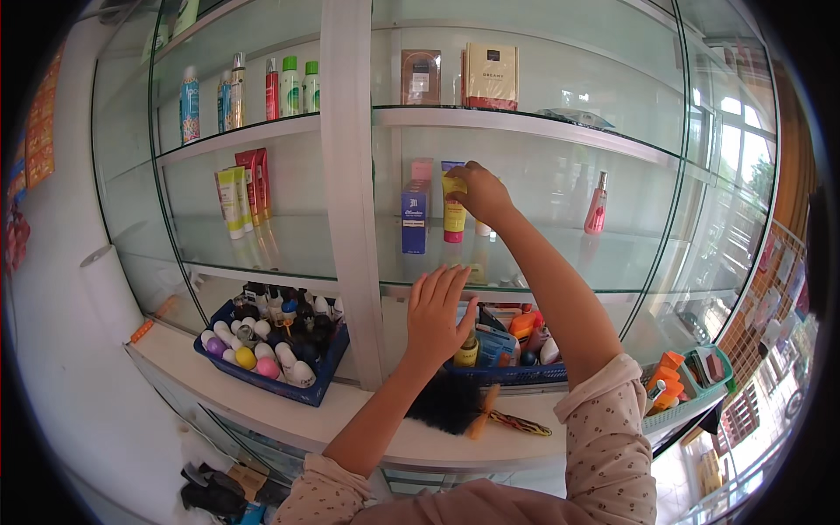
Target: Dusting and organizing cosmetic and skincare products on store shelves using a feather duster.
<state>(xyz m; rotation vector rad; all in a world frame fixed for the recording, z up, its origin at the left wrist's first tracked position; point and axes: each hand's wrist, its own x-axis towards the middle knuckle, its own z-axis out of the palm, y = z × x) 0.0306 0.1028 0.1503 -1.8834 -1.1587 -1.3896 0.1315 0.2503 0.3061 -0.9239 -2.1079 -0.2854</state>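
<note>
My right hand [484, 195] reaches to the middle glass shelf, with its fingers and thumb around the upper part of a yellow squeeze tube [453, 213] with a pink cap. The tube stands cap down. Just left of it is a blue cosmetic box [414, 220], with a pink box [422, 169] behind. A white-based container [483, 228] is mostly hidden by my right hand. My left hand [438, 315] holds nothing; its fingers are extended, and its fingertips overlap the front edge of the glass shelf [545, 262]. Whether they touch the glass I cannot tell.
A black feather duster [449, 401] lies on the white counter [394, 436]. Blue baskets of small bottles stand left [321, 387] and right [525, 375]. A white upright post [351, 197] divides the shelves. A pink spray bottle [596, 209] and green-and-white tubes [230, 200] stand nearby.
</note>
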